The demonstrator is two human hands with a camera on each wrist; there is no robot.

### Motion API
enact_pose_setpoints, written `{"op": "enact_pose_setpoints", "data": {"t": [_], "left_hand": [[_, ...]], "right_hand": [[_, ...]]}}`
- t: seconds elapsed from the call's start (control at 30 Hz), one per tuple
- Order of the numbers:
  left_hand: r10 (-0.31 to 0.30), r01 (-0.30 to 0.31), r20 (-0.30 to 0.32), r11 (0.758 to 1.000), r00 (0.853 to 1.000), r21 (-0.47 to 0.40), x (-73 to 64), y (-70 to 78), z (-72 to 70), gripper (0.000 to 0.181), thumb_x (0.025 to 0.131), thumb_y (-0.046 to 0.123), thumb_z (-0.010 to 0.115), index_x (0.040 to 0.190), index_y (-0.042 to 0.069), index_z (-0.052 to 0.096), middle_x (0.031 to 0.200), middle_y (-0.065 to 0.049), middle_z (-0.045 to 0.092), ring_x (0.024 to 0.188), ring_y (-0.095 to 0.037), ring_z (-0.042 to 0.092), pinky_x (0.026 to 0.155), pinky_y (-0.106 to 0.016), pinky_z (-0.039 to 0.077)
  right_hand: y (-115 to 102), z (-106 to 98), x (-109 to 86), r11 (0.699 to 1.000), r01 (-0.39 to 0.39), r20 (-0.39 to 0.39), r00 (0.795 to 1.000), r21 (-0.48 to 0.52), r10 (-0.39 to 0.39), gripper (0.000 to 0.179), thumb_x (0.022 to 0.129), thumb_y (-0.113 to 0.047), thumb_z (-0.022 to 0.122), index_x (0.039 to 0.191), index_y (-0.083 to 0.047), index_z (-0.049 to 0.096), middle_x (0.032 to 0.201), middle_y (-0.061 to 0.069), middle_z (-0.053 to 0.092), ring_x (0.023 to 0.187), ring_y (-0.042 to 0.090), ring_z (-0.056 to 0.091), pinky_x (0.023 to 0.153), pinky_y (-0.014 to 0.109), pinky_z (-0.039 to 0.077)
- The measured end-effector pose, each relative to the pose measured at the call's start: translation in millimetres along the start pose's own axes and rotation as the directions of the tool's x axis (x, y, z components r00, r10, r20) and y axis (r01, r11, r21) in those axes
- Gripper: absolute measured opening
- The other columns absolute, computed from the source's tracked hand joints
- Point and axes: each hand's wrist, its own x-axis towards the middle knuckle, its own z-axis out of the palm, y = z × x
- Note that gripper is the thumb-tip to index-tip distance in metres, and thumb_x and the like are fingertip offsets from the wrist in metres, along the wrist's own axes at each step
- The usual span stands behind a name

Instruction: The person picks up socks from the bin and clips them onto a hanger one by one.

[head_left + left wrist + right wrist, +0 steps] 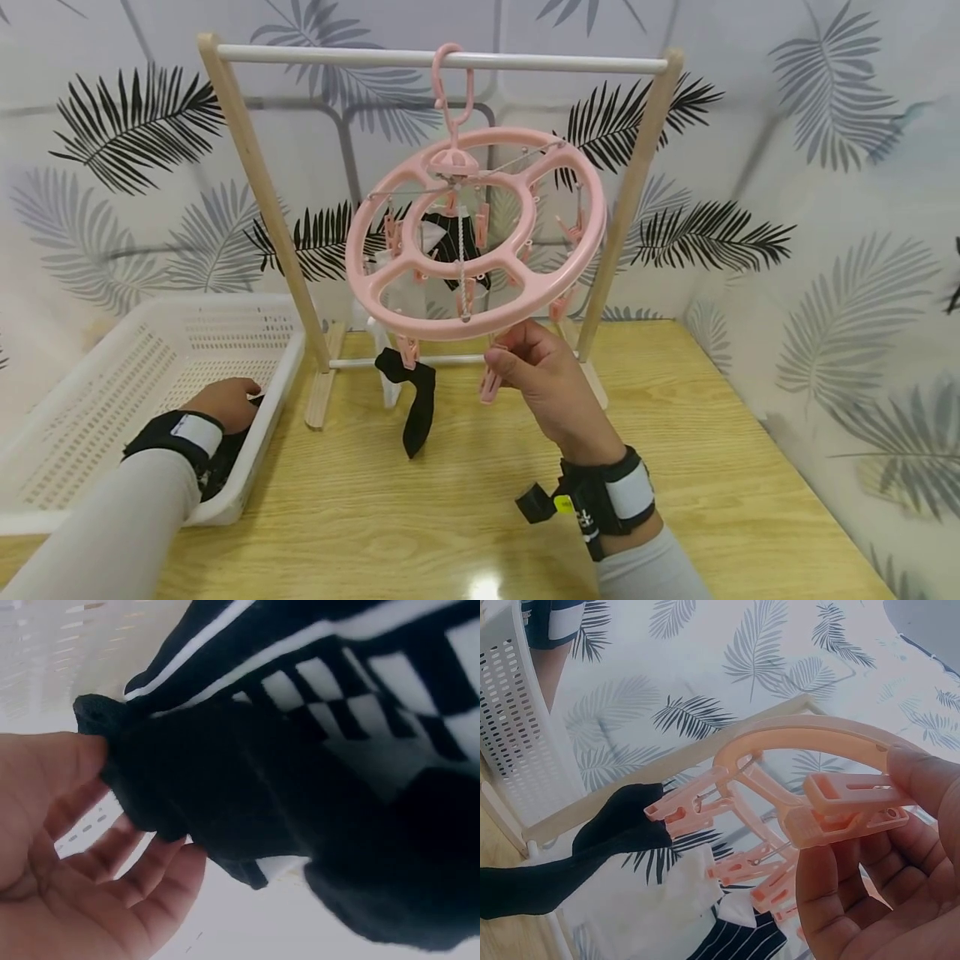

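Note:
My left hand (228, 402) reaches into the white basket (279, 417) at the left. In the left wrist view its thumb and fingers pinch the edge of a black sock (217, 772), beside black-and-white checked and striped fabric (330, 682). My right hand (551, 387) is under the front of the pink round drying hanger (592, 225). It pinches the handle end of a pink clothespin (847, 791) between thumb and fingers; nothing shows in that peg's jaws. Left of it, another peg (407, 350) holds a hanging black sock (422, 408).
The hanger hooks over the white bar (322, 55) of a rack with wooden legs (262, 183). A striped black piece (453, 242) and white items (384, 358) hang from rear pegs. The wooden table (360, 517) meets a leaf-patterned backdrop (847, 250).

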Motion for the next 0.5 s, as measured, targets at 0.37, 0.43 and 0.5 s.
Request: {"op": "enact_pose_setpoints", "data": {"t": [0.37,0.43,0.5], "left_hand": [[-0.051,0.033,-0.101,0.985,0.994,-0.172,-3.6,-1.5,-5.6,0.020,0.073,0.010,0.057,0.085,-0.004,0.064,0.073,-0.012,0.061,0.057,-0.019,0.054,0.051,-0.033,0.048],[-0.087,0.066,-0.079,0.971,0.993,-0.232,-5.6,1.6,-9.3,0.018,0.074,0.010,0.057,0.083,-0.004,0.063,0.072,-0.011,0.061,0.054,-0.017,0.055,0.048,-0.031,0.050],[-0.110,0.088,-0.068,0.959,0.992,-0.268,-7.7,4.8,-14.0,0.016,0.074,0.009,0.058,0.081,-0.004,0.063,0.074,-0.011,0.061,0.055,-0.016,0.056,0.049,-0.031,0.051]], "right_hand": [[-1,0,0.8,1.000,-0.004,0.010,1.000,0.011,0.003,0.009,0.093,-0.011,0.057,0.091,-0.005,0.050,0.077,0.006,0.059,0.063,0.021,0.061,0.064,0.029,0.056],[-1,0,1.1,1.000,-0.003,0.011,1.000,0.013,0.003,0.009,0.093,-0.010,0.057,0.090,-0.005,0.050,0.076,0.006,0.059,0.063,0.021,0.061,0.064,0.029,0.056],[-1,0,1.1,1.000,-0.003,0.010,1.000,0.011,0.002,0.009,0.093,-0.011,0.057,0.090,-0.005,0.050,0.076,0.006,0.059,0.063,0.022,0.060,0.064,0.029,0.056]]}}
